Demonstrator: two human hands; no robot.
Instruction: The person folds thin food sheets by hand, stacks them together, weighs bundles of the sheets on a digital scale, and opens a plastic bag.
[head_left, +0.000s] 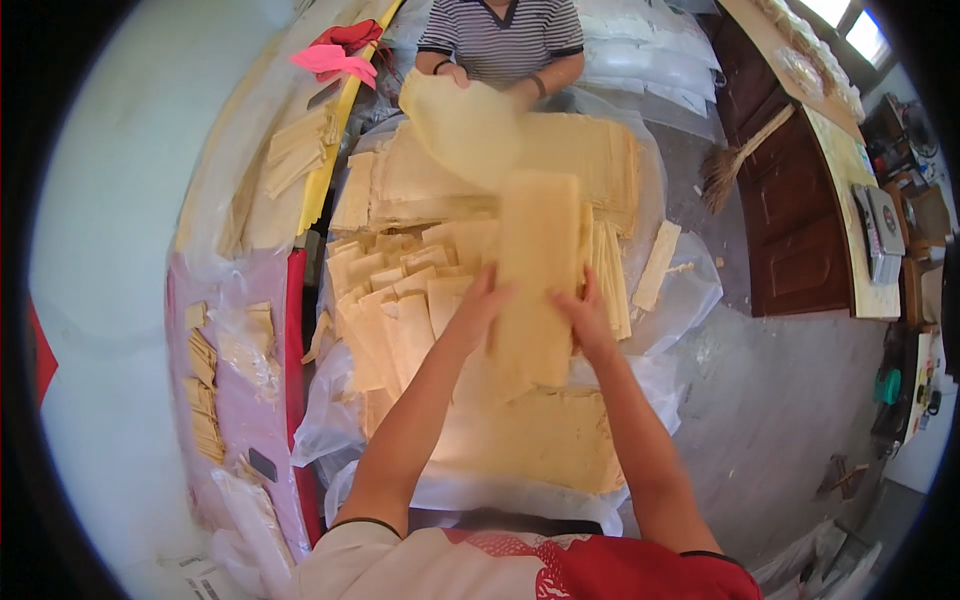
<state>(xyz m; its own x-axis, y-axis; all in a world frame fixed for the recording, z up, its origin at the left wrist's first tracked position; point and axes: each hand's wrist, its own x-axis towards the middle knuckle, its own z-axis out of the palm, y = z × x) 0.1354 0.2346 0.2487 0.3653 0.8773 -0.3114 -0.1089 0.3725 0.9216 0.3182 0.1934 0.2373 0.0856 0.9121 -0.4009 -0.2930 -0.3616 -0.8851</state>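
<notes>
Along the left, a pale wall (100, 260); to the right, a grey floor (750, 400). Beside the wall, a long side table (240, 430), plastic-covered and red along its near edge; across on the right, a dark brown wooden cabinet (805, 215). In the middle, clear plastic (695, 290) spread out under the yellow sheets. At the far side, a person in a striped shirt (505, 45), holding up a loose, pale yellow sheet (455, 130). Below that, a wide far stack (590, 150); closer in, a flat near stack (560, 440). On the left between the two, a heap of folded pieces (380, 325), overlapping in rows. Leaning near the cabinet, a straw broom (738, 170). At the centre, just right of the heap, a long folded bundle (540, 250) of yellow sheets, blurred, pointing away from the body. Cannot tell: lifted clear or resting on the sheets below. Gripping its left edge, the left hand (480, 308); gripping its right edge, the right hand (588, 315), both with thumbs inward over the top. On the side table, a small, dark, flat block (262, 464).
</notes>
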